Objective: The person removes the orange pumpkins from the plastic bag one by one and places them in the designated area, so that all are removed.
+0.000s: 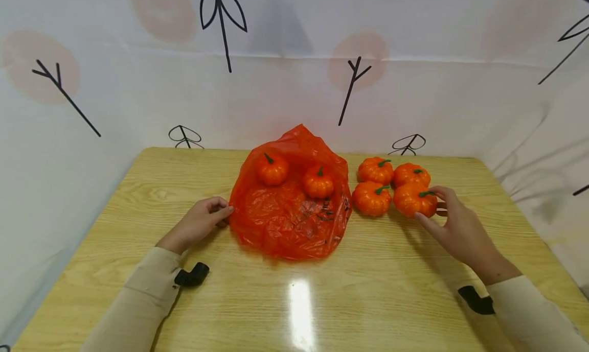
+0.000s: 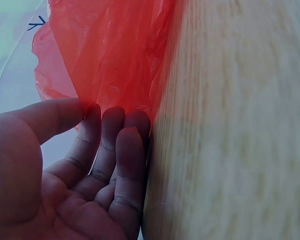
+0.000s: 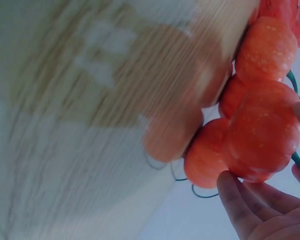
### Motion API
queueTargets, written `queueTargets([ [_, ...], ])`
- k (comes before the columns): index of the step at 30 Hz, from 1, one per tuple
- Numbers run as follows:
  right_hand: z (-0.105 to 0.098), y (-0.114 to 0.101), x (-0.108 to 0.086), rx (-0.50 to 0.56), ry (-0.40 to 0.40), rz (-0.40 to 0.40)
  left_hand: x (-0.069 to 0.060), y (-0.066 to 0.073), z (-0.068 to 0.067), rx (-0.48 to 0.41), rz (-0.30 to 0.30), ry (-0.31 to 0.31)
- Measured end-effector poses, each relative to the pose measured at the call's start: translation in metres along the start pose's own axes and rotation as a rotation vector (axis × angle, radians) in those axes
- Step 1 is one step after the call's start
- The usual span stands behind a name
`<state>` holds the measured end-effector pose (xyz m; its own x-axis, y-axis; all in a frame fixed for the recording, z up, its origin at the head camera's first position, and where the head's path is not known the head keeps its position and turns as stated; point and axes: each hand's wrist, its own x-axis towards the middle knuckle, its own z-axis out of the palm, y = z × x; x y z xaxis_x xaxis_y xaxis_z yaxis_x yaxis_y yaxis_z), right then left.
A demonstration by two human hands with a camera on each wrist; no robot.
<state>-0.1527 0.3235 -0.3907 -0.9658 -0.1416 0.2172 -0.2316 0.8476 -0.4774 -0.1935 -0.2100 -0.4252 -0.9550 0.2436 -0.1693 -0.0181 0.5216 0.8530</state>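
Observation:
An orange-red plastic bag [image 1: 280,219] lies spread with its mouth facing up, and two small toy pumpkins [image 1: 272,170] with green stems sit inside it. My left hand [image 1: 200,221] pinches the bag's left rim between thumb and fingertips; the left wrist view shows the thin film [image 2: 115,60] at the fingertips. On the right, my right hand [image 1: 460,234] grips a toy pumpkin [image 1: 412,201] between thumb and fingers. In the right wrist view this pumpkin [image 3: 262,130] stands in front of the others. Whether it is off the table cannot be told.
Three more toy pumpkins [image 1: 371,198] stand close together beside the gripped one, just right of the bag. The light wood table [image 1: 368,290] ends at a patterned white cloth [image 1: 285,96] behind. Black wrist mounts [image 1: 192,275] jut from both sleeves.

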Motion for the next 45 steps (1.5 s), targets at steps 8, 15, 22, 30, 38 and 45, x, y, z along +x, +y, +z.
queueTargets([
  [8,0.005,0.007,0.005,0.006,-0.047,0.018,-0.001,0.000,0.000,-0.010,-0.019,0.003],
  [15,0.009,0.009,0.011,0.014,-0.110,0.051,-0.002,0.002,0.000,-0.024,-0.016,0.001],
  [22,0.010,0.009,0.013,0.013,-0.156,0.067,-0.002,0.004,0.000,-0.023,-0.018,0.002],
  [30,0.010,0.009,0.013,-0.006,-0.154,0.050,-0.001,0.002,0.000,-0.001,-0.019,0.006],
  [38,0.012,-0.010,0.010,0.009,0.157,-0.097,-0.001,0.002,0.000,-0.015,-0.019,0.007],
  [45,0.025,-0.050,0.016,0.052,0.323,-0.290,-0.002,0.004,0.000,-0.014,-0.018,0.006],
])
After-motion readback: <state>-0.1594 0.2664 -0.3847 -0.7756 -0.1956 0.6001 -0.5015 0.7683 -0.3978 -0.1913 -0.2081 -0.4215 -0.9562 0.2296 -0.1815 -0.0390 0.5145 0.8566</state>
